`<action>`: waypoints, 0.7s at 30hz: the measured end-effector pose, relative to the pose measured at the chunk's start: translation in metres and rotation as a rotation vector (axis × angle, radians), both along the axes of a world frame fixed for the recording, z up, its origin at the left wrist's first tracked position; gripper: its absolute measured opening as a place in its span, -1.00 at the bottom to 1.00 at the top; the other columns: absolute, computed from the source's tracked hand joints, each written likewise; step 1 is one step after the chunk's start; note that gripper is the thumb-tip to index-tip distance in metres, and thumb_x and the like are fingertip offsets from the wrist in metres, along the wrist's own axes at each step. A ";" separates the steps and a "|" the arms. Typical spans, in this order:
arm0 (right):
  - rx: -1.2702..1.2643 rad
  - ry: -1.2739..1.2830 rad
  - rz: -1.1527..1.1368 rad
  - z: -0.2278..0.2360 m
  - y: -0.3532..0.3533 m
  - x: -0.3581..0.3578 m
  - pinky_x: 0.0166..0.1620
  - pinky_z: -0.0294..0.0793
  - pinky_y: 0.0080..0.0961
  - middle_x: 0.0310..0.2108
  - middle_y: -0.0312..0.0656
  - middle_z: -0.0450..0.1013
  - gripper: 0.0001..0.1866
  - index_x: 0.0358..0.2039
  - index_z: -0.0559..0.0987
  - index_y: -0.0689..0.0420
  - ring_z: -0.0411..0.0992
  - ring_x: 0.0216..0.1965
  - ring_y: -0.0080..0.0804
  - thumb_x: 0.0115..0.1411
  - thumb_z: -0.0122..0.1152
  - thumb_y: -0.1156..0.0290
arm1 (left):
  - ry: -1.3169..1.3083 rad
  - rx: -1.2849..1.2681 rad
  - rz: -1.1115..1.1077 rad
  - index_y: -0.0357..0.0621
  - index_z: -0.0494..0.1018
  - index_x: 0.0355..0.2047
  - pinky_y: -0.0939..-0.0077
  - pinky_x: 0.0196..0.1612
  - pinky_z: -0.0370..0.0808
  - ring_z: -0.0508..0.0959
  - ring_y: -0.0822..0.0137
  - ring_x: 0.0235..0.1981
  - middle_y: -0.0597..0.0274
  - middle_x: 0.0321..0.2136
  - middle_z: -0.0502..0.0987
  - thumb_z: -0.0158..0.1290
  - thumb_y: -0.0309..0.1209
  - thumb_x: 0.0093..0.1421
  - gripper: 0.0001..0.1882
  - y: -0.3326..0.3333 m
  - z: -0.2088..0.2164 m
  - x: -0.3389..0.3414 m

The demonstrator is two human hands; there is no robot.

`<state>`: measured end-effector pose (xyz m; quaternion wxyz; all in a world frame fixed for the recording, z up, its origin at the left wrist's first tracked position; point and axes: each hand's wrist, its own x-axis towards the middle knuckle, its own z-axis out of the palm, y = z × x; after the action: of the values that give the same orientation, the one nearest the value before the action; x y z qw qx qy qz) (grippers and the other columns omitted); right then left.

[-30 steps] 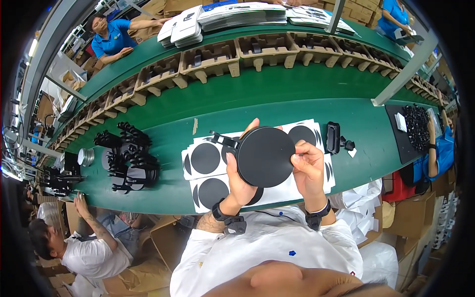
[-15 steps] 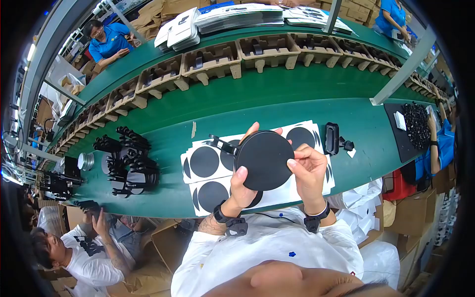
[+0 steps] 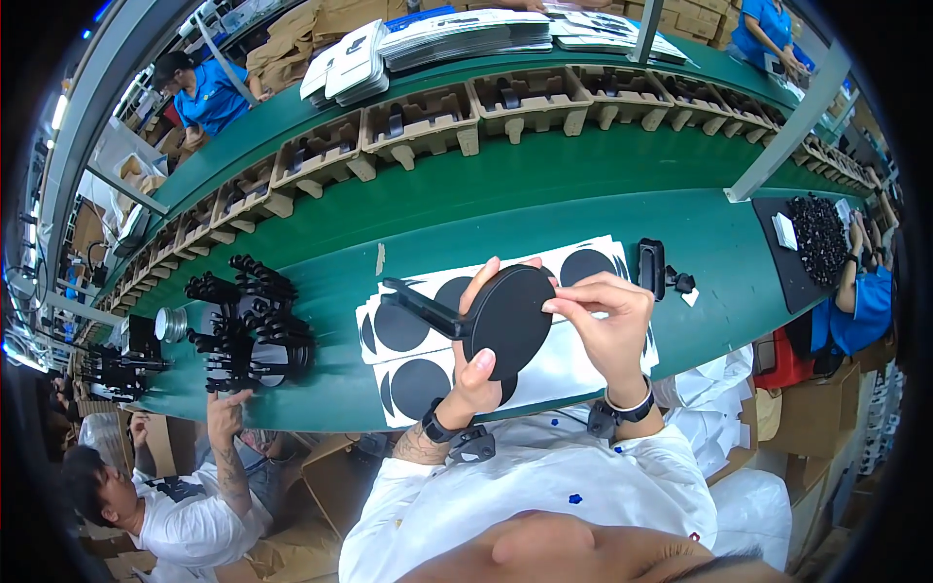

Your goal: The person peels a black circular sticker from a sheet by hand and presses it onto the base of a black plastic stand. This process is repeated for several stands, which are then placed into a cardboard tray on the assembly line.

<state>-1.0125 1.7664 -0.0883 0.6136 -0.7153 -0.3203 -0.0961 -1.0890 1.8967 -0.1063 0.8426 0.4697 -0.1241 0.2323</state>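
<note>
left hand [image 3: 473, 364] grips black round base [image 3: 509, 321]; right hand [image 3: 607, 325] pinches rim. advice: press evenly round edge, over sticker sheets [image 3: 408, 335].

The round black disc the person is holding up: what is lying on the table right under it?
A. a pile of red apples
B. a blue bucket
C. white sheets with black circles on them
C: beneath the round black disc, white sheets with black circles lie on the green table.
</note>
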 end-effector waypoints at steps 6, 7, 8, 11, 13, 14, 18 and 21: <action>-0.024 -0.219 -0.230 -0.003 0.000 0.011 -0.38 0.50 -0.59 -0.48 -0.12 0.50 -0.75 -0.48 0.60 0.24 0.51 -0.39 -0.41 -0.22 0.48 0.54 | -0.028 -0.199 -0.048 0.02 -0.11 0.28 -0.05 0.07 0.37 0.30 -0.20 0.09 -0.30 0.12 0.18 -0.06 0.09 0.01 -0.10 0.007 0.002 -0.012; 0.034 -0.285 -0.232 -0.003 0.001 0.011 -0.34 0.52 -0.56 -0.46 -0.12 0.51 -0.73 -0.46 0.60 0.23 0.52 -0.34 -0.35 -0.23 0.49 0.52 | -0.032 -0.280 -0.068 0.01 -0.10 0.28 -0.05 0.08 0.36 0.30 -0.19 0.10 -0.29 0.12 0.17 -0.06 0.09 0.01 -0.11 0.007 0.002 -0.012; 0.035 -0.287 -0.233 -0.004 0.003 0.007 -0.34 0.52 -0.56 -0.46 -0.12 0.51 -0.73 -0.46 0.60 0.23 0.52 -0.34 -0.35 -0.23 0.49 0.52 | -0.034 -0.278 -0.069 0.01 -0.10 0.28 -0.05 0.08 0.36 0.30 -0.19 0.10 -0.29 0.12 0.17 -0.06 0.09 0.01 -0.11 0.008 0.002 -0.011; 0.075 -0.626 0.147 -0.003 0.012 -0.013 -0.21 0.54 -0.45 -0.37 -0.10 0.53 -0.72 -0.40 0.61 0.18 0.51 -0.17 -0.20 -0.20 0.45 0.53 | -0.020 -0.293 0.035 0.00 -0.05 0.24 -0.06 0.12 0.29 0.30 -0.19 0.09 -0.19 0.14 0.16 -0.03 0.12 0.01 -0.13 0.011 -0.003 -0.003; -0.206 -0.941 0.275 -0.003 0.014 -0.019 -0.18 0.56 -0.38 -0.32 -0.07 0.54 -0.73 -0.34 0.61 0.15 0.53 -0.18 -0.16 -0.15 0.37 0.57 | -0.046 -0.255 0.027 0.01 -0.03 0.23 -0.06 0.13 0.28 0.30 -0.18 0.09 -0.15 0.15 0.16 -0.01 0.12 0.00 -0.13 0.015 -0.011 0.002; -0.211 -0.943 0.264 -0.005 0.015 -0.019 -0.18 0.56 -0.38 -0.32 -0.07 0.54 -0.73 -0.34 0.61 0.15 0.53 -0.18 -0.16 -0.15 0.37 0.57 | -0.072 -0.219 0.021 0.02 -0.02 0.22 -0.06 0.14 0.27 0.30 -0.17 0.09 -0.11 0.15 0.17 0.01 0.13 -0.01 -0.13 0.017 -0.017 0.005; -0.029 -0.842 0.063 -0.019 0.022 -0.011 -0.17 0.57 -0.34 -0.31 -0.05 0.55 -0.71 -0.29 0.62 0.13 0.55 -0.22 -0.17 -0.11 0.28 0.63 | -0.160 -0.210 -0.085 0.02 0.06 0.18 -0.05 0.13 0.27 0.30 -0.10 0.12 -0.01 0.16 0.19 0.06 0.05 0.02 -0.21 0.021 -0.036 0.012; 0.057 -0.604 -0.006 -0.012 0.030 0.006 -0.26 0.58 -0.44 -0.33 -0.07 0.57 -0.71 -0.27 0.62 0.15 0.57 -0.30 -0.22 -0.07 0.22 0.65 | -0.060 -0.167 -0.213 0.00 0.14 0.15 -0.03 0.11 0.29 0.30 -0.03 0.14 0.03 0.16 0.21 0.07 -0.07 0.07 -0.33 0.031 -0.043 0.014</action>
<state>-1.0065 1.7960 -0.1001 0.5099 -0.6378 -0.4836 -0.3151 -1.0749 1.9277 -0.1489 0.8945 0.3751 -0.1787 0.1649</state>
